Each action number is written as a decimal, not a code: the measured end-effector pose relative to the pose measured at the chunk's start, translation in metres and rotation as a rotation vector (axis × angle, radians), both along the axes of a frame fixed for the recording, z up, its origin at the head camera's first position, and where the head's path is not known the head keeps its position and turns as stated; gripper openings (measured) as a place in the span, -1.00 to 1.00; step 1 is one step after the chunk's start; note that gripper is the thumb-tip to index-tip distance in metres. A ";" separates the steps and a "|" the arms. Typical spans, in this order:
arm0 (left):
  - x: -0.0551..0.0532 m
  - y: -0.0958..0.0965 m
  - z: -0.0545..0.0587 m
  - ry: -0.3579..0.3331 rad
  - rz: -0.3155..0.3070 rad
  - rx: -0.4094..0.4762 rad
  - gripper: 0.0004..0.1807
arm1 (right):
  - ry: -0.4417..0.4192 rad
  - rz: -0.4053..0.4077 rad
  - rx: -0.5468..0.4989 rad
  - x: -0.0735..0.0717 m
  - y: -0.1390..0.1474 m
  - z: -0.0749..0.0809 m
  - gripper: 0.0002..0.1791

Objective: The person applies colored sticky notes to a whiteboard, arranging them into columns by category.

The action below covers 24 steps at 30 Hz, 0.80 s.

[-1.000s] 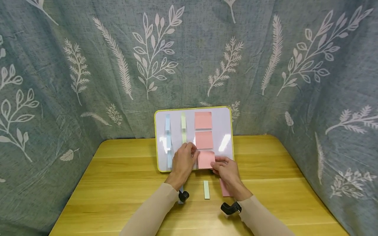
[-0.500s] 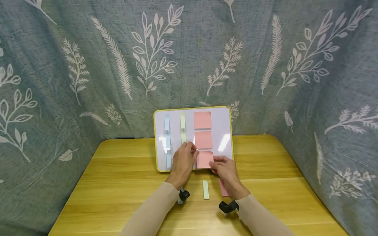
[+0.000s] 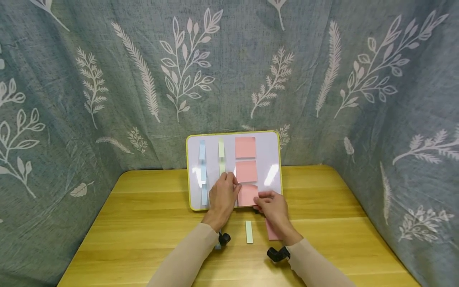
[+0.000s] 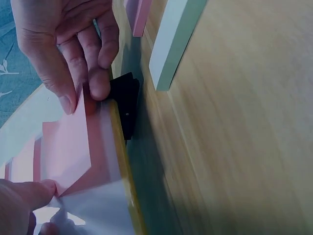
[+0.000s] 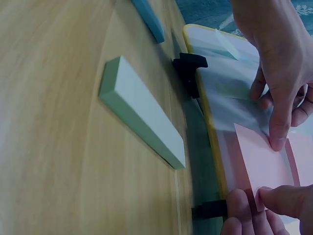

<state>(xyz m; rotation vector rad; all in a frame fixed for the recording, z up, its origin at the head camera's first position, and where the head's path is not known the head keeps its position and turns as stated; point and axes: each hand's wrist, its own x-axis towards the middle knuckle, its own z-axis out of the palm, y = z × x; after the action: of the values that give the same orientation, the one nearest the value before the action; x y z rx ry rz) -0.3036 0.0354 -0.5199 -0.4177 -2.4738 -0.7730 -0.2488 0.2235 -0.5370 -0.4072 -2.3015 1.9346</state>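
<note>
A small yellow-edged whiteboard (image 3: 265,149) leans upright on the table. The lowest pink sticky note (image 3: 247,195) lies against its lower part, with its bottom edge lifted off the surface in both wrist views. My left hand (image 3: 223,196) holds the note's upper left corner, thumb tip (image 5: 278,142) right at its edge. With thumb and fingers my right hand (image 3: 275,207) pinches the lower right corner, its thumb (image 4: 67,104) on the front side. Above this note, two more pink notes (image 3: 246,171) form a column. Part of a green strip column is hidden behind my left hand.
Blue strips (image 3: 202,150) and green strips (image 3: 221,147) hang on the board's left half. In front lie a green note pad (image 3: 249,232), a pink pad (image 3: 272,231) partly under my right wrist, and a blue pad (image 3: 218,246). Black feet (image 5: 190,71) prop the board.
Both hands stay almost where they were on the lowest pink note. The note has shifted very slightly left relative to the board; the head view has tilted a little.
</note>
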 end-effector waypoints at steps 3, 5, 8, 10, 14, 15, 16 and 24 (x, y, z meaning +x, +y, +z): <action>0.000 0.003 -0.002 0.027 -0.002 -0.024 -0.71 | 0.017 0.001 0.043 0.001 0.000 -0.002 -0.73; -0.001 0.006 -0.003 0.062 0.013 -0.049 -0.69 | 0.027 -0.002 0.063 0.001 0.000 -0.003 -0.73; -0.002 0.011 -0.005 0.137 0.049 -0.094 -0.66 | 0.042 -0.003 0.094 0.001 0.001 -0.005 -0.73; -0.003 0.015 -0.006 0.169 0.071 -0.119 -0.63 | 0.047 -0.008 0.117 0.001 0.001 -0.006 -0.74; -0.003 0.022 -0.005 0.155 0.073 -0.141 -0.60 | 0.043 -0.021 0.180 0.001 0.001 -0.006 -0.77; -0.002 0.024 -0.004 0.138 0.067 -0.136 -0.60 | 0.041 -0.024 0.193 0.001 0.001 -0.007 -0.77; -0.002 0.025 -0.004 0.120 0.060 -0.128 -0.60 | 0.040 -0.025 0.205 0.001 0.001 -0.007 -0.77; -0.004 0.040 0.003 0.001 0.035 -0.047 -0.58 | 0.060 -0.025 0.268 -0.002 0.004 -0.006 -0.79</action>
<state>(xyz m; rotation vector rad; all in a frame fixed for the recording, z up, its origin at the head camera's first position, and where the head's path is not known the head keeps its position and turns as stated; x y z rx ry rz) -0.3080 0.0753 -0.5170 -0.3909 -2.4957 -0.7011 -0.2513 0.2276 -0.5433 -0.3417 -2.4571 1.5732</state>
